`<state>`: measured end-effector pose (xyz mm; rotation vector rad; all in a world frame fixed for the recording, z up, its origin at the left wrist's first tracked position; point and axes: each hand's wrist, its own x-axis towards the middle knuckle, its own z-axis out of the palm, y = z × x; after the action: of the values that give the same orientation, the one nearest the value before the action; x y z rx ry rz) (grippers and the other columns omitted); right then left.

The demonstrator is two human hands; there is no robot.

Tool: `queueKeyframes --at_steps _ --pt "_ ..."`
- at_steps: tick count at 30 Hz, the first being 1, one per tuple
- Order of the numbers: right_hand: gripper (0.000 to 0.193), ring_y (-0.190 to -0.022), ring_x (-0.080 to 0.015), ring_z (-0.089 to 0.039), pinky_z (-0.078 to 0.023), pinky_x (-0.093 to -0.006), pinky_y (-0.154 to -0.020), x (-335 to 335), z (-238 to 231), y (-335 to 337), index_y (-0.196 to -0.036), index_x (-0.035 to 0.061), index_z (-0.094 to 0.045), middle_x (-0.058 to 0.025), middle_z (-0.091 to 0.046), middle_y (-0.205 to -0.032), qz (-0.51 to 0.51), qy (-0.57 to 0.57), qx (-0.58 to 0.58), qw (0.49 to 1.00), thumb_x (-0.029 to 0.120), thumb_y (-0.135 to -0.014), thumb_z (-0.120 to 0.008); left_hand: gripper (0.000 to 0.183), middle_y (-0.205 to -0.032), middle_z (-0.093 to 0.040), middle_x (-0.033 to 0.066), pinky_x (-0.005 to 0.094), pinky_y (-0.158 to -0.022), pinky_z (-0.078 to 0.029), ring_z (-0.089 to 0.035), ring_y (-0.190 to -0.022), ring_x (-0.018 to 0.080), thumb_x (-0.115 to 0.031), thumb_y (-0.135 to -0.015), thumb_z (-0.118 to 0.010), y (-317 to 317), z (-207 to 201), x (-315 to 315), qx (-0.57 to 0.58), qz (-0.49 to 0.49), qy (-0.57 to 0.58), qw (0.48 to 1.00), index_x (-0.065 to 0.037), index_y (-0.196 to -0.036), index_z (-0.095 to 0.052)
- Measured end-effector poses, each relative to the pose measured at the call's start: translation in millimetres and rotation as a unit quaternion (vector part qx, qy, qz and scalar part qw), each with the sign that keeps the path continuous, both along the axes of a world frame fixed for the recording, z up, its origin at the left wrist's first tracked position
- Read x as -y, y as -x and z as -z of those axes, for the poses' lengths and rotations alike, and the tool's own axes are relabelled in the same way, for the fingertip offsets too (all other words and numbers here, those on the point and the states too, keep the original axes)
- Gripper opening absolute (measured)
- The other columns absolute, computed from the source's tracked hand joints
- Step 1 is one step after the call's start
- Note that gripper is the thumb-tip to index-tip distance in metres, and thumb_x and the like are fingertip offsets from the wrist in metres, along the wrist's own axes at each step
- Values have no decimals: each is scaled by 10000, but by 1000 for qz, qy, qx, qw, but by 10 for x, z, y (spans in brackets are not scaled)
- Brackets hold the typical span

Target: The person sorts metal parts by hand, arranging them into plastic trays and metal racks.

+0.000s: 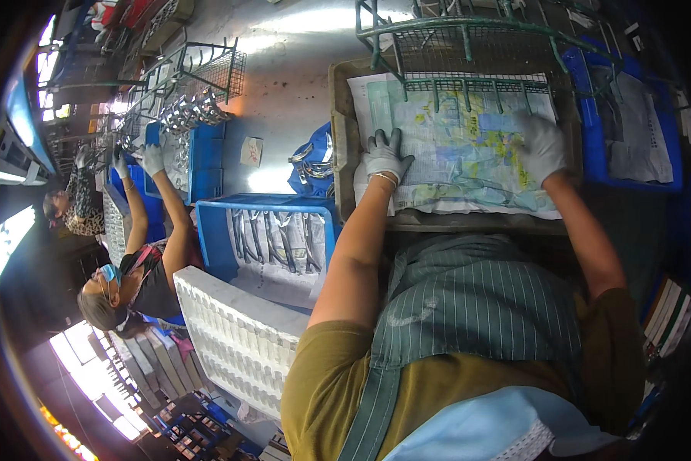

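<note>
Where printed paper (454,146) lines the brown tray (344,115), we rest our left grip (386,156) open, presumably flattening it; we cannot tell whether our blurred right grip (542,147) is closed.

Head-worn fisheye, near, facing down at hands (387,158).

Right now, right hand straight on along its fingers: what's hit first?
Probably the green mesh rack's prongs, just ahead of the right hand; depth is unclear, so it might pass beneath.
</note>
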<state>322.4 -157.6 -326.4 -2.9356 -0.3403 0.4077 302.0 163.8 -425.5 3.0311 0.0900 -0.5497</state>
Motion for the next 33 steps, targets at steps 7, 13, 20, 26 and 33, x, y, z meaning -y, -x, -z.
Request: queueKeyframes --at_steps 7,13,20,26,33 --pt "954 -1234 -329 -299 -301 -465 -985 305 776 479 -1349 211 -276 -93 -300 -1364 -159 141 -133 968 482 -551 -724 625 -1103 -517 142 405 -754 -463 -550 -938 318 -572 -642 -637 -197 -285 148 -26 44 -23 998 -215 -1141 -517" --pt "947 -1221 -337 -308 -341 -448 -970 248 724 478 -1326 179 -308 -113 -303 -1352 -144 127 -150 970 408 -528 -763 572 -1051 -594 196 368 -855 -435 -561 -997 333 -477 -695 -589 304 -300 246 -272 76 162 945 -48 -1073 -588" --pt "800 -1151 -338 -411 -360 -415 -963 -144 374 64 -1285 139 -383 -154 -386 -1302 -226 143 -262 927 404 -607 -714 470 -980 -619 168 384 -811 -453 -588 -920 310 -473 -760 -527 559 -604 240 -149 -5 200 968 -120 -1060 -607" --pt "457 -1072 -320 -477 -376 -377 -921 -1035 405 -389 -1195 78 -492 -137 -510 -1184 -307 -183 -72 931 267 -789 -585 324 -896 -596 117 367 -754 -461 -576 -851 294 -342 -757 -613 1475 -1970 -122 192 -209 194 939 -137 -1007 -594" --pt "339 -896 -320 -570 -447 -351 -802 -2201 -148 462 -1077 31 -574 -170 -597 -961 -374 -371 -175 832 219 -795 -584 495 -1136 -521 167 356 -860 -422 -518 -1020 315 -304 -743 -643 3159 -2525 -896 192 -494 -17 848 -91 -1169 -511"
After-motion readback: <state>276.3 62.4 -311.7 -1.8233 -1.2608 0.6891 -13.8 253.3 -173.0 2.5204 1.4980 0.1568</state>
